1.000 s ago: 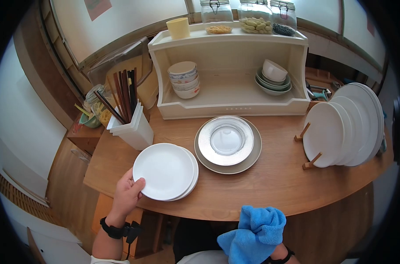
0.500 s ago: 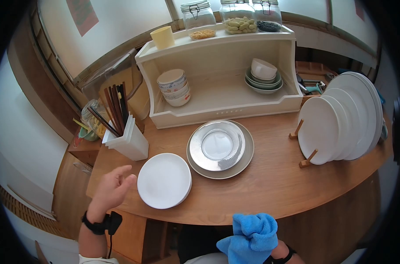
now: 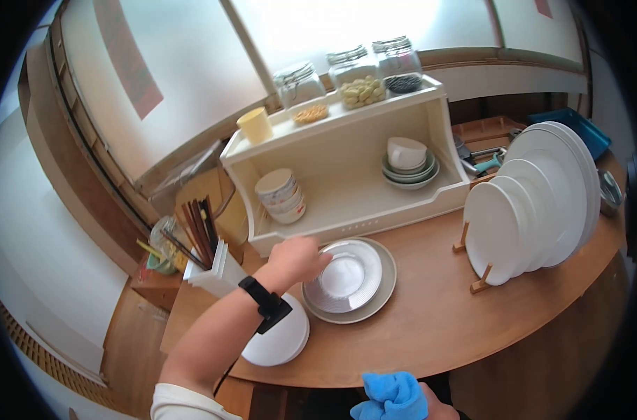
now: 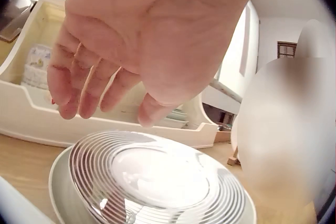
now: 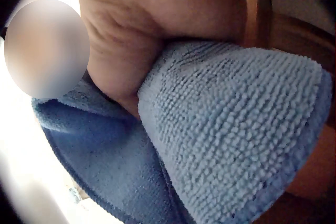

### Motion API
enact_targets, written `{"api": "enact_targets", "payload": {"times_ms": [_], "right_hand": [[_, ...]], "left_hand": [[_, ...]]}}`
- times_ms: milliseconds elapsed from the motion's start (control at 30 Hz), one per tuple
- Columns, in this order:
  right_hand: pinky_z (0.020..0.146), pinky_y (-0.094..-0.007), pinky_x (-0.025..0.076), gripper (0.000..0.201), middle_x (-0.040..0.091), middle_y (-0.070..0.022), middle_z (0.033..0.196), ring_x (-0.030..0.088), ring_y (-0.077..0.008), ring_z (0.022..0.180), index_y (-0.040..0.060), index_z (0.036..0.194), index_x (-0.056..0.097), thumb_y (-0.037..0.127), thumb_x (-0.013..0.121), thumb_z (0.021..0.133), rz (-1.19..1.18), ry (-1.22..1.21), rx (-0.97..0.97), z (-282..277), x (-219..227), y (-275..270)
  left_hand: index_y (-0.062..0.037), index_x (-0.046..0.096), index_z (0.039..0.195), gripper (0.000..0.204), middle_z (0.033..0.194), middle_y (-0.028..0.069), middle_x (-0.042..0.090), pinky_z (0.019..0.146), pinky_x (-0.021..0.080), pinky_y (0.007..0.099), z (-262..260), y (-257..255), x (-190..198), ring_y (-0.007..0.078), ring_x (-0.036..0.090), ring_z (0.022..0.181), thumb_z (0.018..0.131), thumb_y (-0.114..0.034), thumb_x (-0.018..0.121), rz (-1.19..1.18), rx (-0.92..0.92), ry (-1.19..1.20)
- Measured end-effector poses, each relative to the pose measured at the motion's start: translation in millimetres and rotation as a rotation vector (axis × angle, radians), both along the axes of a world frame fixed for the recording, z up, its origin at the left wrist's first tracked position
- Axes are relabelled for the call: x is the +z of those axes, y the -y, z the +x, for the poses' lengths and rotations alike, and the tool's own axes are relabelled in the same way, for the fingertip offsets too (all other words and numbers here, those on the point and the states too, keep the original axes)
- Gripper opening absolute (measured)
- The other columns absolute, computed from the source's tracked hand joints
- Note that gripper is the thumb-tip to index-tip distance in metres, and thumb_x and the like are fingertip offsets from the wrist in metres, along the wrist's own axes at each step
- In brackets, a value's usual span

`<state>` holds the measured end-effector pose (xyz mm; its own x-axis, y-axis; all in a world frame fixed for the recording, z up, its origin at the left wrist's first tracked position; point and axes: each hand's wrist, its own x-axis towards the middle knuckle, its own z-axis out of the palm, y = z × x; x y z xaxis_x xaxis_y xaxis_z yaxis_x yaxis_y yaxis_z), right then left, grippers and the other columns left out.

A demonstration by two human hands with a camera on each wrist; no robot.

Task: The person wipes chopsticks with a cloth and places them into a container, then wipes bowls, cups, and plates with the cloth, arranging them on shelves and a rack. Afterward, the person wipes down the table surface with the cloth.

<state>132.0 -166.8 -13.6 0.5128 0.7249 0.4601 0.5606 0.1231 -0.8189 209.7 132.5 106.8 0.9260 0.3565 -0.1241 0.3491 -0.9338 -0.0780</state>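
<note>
My left hand (image 3: 297,260) hovers over the left edge of a ridged clear glass plate (image 3: 348,276). In the left wrist view its fingers (image 4: 92,95) hang loosely bent above the ridged rim, with nothing between them. The glass plate lies on a larger grey-beige plate (image 3: 384,297). Under my left forearm sits a short stack of white plates (image 3: 280,343), partly hidden by the wrist. Low at the table's front edge, my right hand (image 3: 436,404) grips a bunched blue cloth (image 3: 392,397). Its fingers are mostly covered by the folds in the right wrist view.
White plates (image 3: 497,231) stand upright in a wooden rack at right. Behind, a cream shelf (image 3: 360,217) holds stacked bowls (image 3: 280,196), with glass jars (image 3: 357,80) and a yellow cup (image 3: 255,126) on top. Left stands a white holder (image 3: 217,273) with chopsticks.
My left hand has let go of the white plates' edge and moved right, over the glass plate. The right hand still holds the blue cloth. The head view has shifted and tilted.
</note>
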Motion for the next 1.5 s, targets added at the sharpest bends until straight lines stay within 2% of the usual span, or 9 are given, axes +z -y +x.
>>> {"api": "enact_targets", "payload": {"times_ms": [233, 567, 667, 767, 833, 1100, 1233, 1400, 1500], "right_hand": [[0.075, -0.0308, 0.050, 0.029, 0.063, -0.0106, 0.094, 0.063, -0.0223, 0.087, 0.0026, 0.101, 0.062, 0.010, 0.073, 0.075, 0.093, -0.347, 0.153, 10.8, -19.9, 19.6], [0.068, -0.0310, 0.050, 0.031, 0.062, -0.0118, 0.090, 0.063, -0.0235, 0.081, -0.0002, 0.097, 0.060, 0.013, 0.074, 0.072, 0.019, -0.201, 0.177, 7.2, -40.5, 14.3], [0.070, -0.0315, 0.050, 0.032, 0.062, -0.0121, 0.091, 0.063, -0.0239, 0.082, -0.0004, 0.098, 0.060, 0.012, 0.074, 0.072, 0.058, -0.171, 0.102, -9.5, -40.1, 10.4], [0.071, -0.0320, 0.050, 0.033, 0.062, -0.0125, 0.092, 0.062, -0.0243, 0.083, -0.0005, 0.099, 0.060, 0.012, 0.073, 0.072, 0.097, -0.134, 0.026, -18.4, -39.3, 19.3], [0.072, -0.0323, 0.050, 0.033, 0.062, -0.0127, 0.093, 0.062, -0.0246, 0.083, -0.0006, 0.100, 0.060, 0.012, 0.073, 0.072, 0.116, -0.107, -0.025, -12.0, -15.7, 12.0], [0.076, -0.0337, 0.049, 0.036, 0.062, -0.0136, 0.096, 0.061, -0.0257, 0.086, -0.0009, 0.102, 0.060, 0.012, 0.072, 0.072, 0.185, -0.022, -0.177, -0.5, 86.9, -33.2], [0.078, -0.0344, 0.049, 0.037, 0.062, -0.0140, 0.098, 0.061, -0.0262, 0.087, -0.0011, 0.104, 0.060, 0.012, 0.072, 0.071, 0.247, 0.059, -0.241, -2.3, 108.7, -41.3], [0.108, -0.0487, 0.031, 0.045, 0.045, -0.0245, 0.139, 0.039, -0.0430, 0.131, -0.0075, 0.124, 0.053, 0.017, 0.059, 0.086, 0.091, 0.561, -0.229, -19.7, 44.0, -45.4], [0.100, -0.0433, 0.042, 0.043, 0.058, -0.0168, 0.124, 0.054, -0.0336, 0.119, -0.0034, 0.115, 0.061, 0.015, 0.070, 0.078, 0.071, 0.501, -0.240, -26.0, 34.3, -63.5]], "left_hand": [[-0.0026, 0.067, 0.105, 0.045, 0.092, 0.0187, 0.069, 0.076, 0.052, 0.0385, 5.4, -29.1, -30.5, 0.0332, 0.066, 0.084, 0.085, -0.043, 0.059, -0.143, 0.079, -0.047], [0.0003, 0.062, 0.084, 0.038, 0.074, 0.0124, 0.065, 0.059, 0.048, 0.0333, -14.3, -55.1, -20.8, 0.0208, 0.060, 0.064, 0.083, -0.037, 0.068, -0.403, 0.183, 0.168], [-0.0051, 0.053, 0.096, 0.018, 0.071, -0.0004, 0.055, 0.044, 0.038, 0.0223, -31.0, -54.4, -11.6, 0.0055, 0.050, 0.058, 0.094, -0.022, 0.059, -0.992, 0.310, 0.227], [-0.0032, 0.051, 0.099, 0.025, 0.075, 0.0010, 0.057, 0.043, 0.040, 0.0228, -58.0, -39.9, -12.2, 0.0081, 0.049, 0.050, 0.095, -0.027, 0.058, -1.303, 0.252, 0.501], [-0.0023, 0.049, 0.105, 0.026, 0.085, 0.0029, 0.060, 0.053, 0.047, 0.0232, -84.1, -17.8, 0.4, 0.0090, 0.055, 0.061, 0.095, -0.026, 0.057, -1.258, 0.271, 0.458], [0.0036, 0.048, 0.124, 0.032, 0.114, 0.0197, 0.061, 0.095, 0.048, 0.0425, -167.0, 91.3, -36.0, 0.0289, 0.062, 0.105, 0.097, -0.012, 0.047, -2.319, 0.226, 0.995], [0.0034, 0.041, 0.129, 0.046, 0.122, 0.0171, 0.056, 0.096, 0.046, 0.0419, -190.0, 117.9, -41.8, 0.0277, 0.057, 0.109, 0.094, -0.027, 0.049, -2.335, 0.392, 1.123], [-0.0014, 0.031, 0.142, 0.056, 0.142, 0.0139, 0.042, 0.112, 0.028, 0.0425, -211.9, 133.8, -82.0, 0.0266, 0.041, 0.130, 0.100, -0.038, 0.037, -2.348, 0.135, 1.009], [-0.0005, 0.028, 0.144, 0.062, 0.144, 0.0137, 0.039, 0.112, 0.026, 0.0404, -218.9, 138.7, -113.2, 0.0235, 0.039, 0.132, 0.099, -0.043, 0.039, -2.152, 0.062, 1.014]]}}
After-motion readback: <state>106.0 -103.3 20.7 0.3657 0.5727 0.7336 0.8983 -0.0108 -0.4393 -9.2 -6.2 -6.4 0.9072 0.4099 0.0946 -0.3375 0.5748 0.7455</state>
